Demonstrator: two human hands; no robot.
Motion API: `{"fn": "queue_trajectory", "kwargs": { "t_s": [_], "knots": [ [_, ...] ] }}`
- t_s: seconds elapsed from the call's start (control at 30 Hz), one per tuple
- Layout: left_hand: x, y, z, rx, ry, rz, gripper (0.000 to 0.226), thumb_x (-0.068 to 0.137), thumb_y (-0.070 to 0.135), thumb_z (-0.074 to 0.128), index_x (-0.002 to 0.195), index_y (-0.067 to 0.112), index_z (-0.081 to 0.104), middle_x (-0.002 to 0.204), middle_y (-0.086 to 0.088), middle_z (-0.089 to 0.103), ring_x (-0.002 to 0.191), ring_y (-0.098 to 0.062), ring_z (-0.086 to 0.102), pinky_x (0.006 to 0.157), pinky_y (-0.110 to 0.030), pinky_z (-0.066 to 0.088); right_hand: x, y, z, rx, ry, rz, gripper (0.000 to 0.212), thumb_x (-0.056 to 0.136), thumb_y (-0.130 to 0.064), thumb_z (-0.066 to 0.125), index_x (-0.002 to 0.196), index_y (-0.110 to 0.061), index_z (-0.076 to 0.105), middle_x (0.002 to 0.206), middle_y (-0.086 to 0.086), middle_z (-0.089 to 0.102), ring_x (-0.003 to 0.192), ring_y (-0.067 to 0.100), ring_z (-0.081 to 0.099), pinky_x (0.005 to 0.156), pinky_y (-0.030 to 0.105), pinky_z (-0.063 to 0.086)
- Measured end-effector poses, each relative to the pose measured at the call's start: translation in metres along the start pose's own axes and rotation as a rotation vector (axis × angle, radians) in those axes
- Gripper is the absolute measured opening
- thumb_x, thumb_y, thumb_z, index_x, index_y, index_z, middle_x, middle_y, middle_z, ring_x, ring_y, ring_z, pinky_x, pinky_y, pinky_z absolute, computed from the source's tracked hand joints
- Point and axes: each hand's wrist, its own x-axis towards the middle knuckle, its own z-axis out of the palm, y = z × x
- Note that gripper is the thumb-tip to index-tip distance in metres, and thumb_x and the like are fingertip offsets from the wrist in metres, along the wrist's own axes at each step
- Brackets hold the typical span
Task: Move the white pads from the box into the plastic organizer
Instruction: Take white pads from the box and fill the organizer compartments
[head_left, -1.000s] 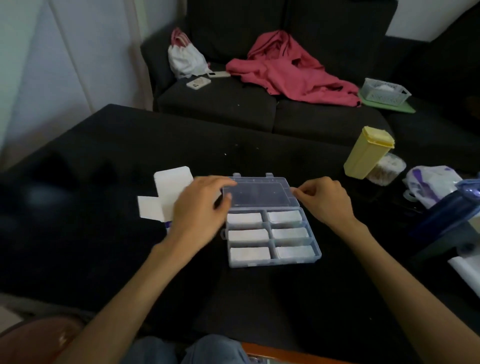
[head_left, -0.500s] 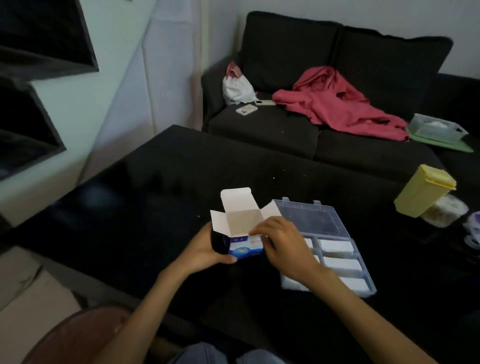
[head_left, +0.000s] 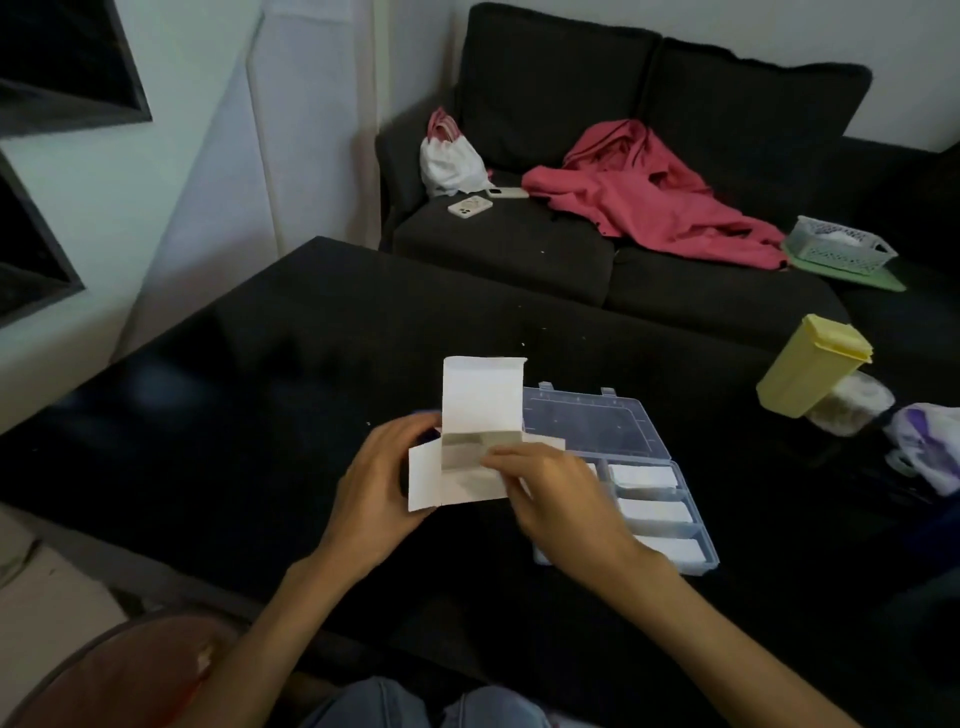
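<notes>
My left hand (head_left: 382, 491) grips a small white cardboard box (head_left: 467, 457) from the left, its opening turned toward me and its flaps spread, the top flap standing up. The fingers of my right hand (head_left: 550, 491) reach into the box's opening; what they touch inside is hidden. Just right of the box lies the clear plastic organizer (head_left: 701, 558) on the black table, lid (head_left: 584, 426) folded back flat. White pads (head_left: 644, 475) fill the compartments that show; my right hand covers the left column.
A yellow lidded container (head_left: 810, 364) leans over a clear tub (head_left: 852, 402) at the table's right. A white and purple bag (head_left: 927, 447) lies at the right edge. Behind the black table (head_left: 260, 415), a dark sofa holds a pink garment, phones and a basket.
Both hands left the organizer; my left picked the box up off the table. Since half a second ago the box has tipped so its opening faces me, with my right fingers going in.
</notes>
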Motion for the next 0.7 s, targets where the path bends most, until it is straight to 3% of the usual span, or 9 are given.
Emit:
{"fn": "queue_trajectory", "kwargs": {
  "t_s": [0.1,0.23,0.37,0.43,0.53,0.63,0.7],
  "knots": [
    [0.007,0.016,-0.004,0.092,0.101,0.119,0.069,0.066,0.031,0.082,0.127,0.036,0.049,0.128,0.021,0.047,0.120,0.007,0.042,0.088,-0.013,0.041,0.008,-0.013,0.001,0.048,-0.020,-0.006,0.028,0.095,-0.018,0.049,0.121,-0.017,0.060,0.129,0.001,0.058,0.116,0.019,0.056,0.099,0.028,0.042],
    [0.023,0.016,-0.016,0.033,0.229,0.147,0.066,0.068,0.011,0.082,0.127,0.021,0.054,0.130,0.007,0.053,0.122,-0.008,0.049,0.101,-0.026,0.043,0.011,-0.013,-0.009,0.049,0.085,-0.010,0.028,0.094,-0.014,0.050,0.120,-0.015,0.059,0.122,0.005,0.060,0.108,0.020,0.059,0.081,0.014,0.038],
    [0.038,0.025,-0.023,0.050,0.233,0.102,0.075,0.066,0.015,0.085,0.131,0.026,0.050,0.130,0.014,0.047,0.123,-0.002,0.044,0.096,-0.020,0.040,0.009,-0.012,-0.016,0.030,0.180,-0.079,0.031,0.091,-0.012,0.055,0.121,-0.017,0.061,0.125,0.003,0.060,0.113,0.019,0.057,0.095,0.024,0.043],
    [0.044,0.026,-0.021,0.051,0.187,0.077,0.079,0.062,0.018,0.087,0.130,0.034,0.048,0.131,0.016,0.046,0.126,-0.007,0.043,0.098,-0.028,0.041,0.009,-0.013,-0.021,0.119,0.229,-0.029,0.034,0.092,-0.012,0.053,0.125,-0.019,0.058,0.126,0.002,0.060,0.115,0.017,0.056,0.098,0.027,0.045],
    [0.045,0.028,-0.019,-0.166,0.043,-0.013,0.081,0.059,0.025,0.089,0.125,0.048,0.046,0.133,0.012,0.052,0.123,-0.010,0.050,0.098,-0.044,0.047,0.013,-0.011,-0.029,0.193,0.297,0.020,0.040,0.093,-0.011,0.051,0.132,-0.022,0.049,0.131,0.001,0.055,0.118,0.014,0.051,0.095,0.018,0.039],
    [0.037,0.031,-0.016,-0.242,-0.029,0.009,0.078,0.059,0.021,0.088,0.121,0.046,0.047,0.120,0.014,0.059,0.112,-0.006,0.057,0.091,-0.043,0.052,0.016,-0.007,-0.031,0.173,0.360,0.023,0.043,0.092,-0.010,0.052,0.133,-0.020,0.046,0.129,0.001,0.052,0.117,0.014,0.049,0.092,0.013,0.035],
    [0.035,0.033,-0.016,-0.209,-0.065,0.008,0.086,0.061,0.019,0.088,0.125,0.051,0.039,0.118,0.025,0.055,0.110,0.002,0.055,0.091,-0.034,0.053,0.017,-0.005,-0.030,0.177,0.337,0.037,0.046,0.092,-0.011,0.053,0.135,-0.021,0.042,0.128,0.000,0.049,0.114,0.012,0.048,0.092,0.018,0.041]
  ]
}}
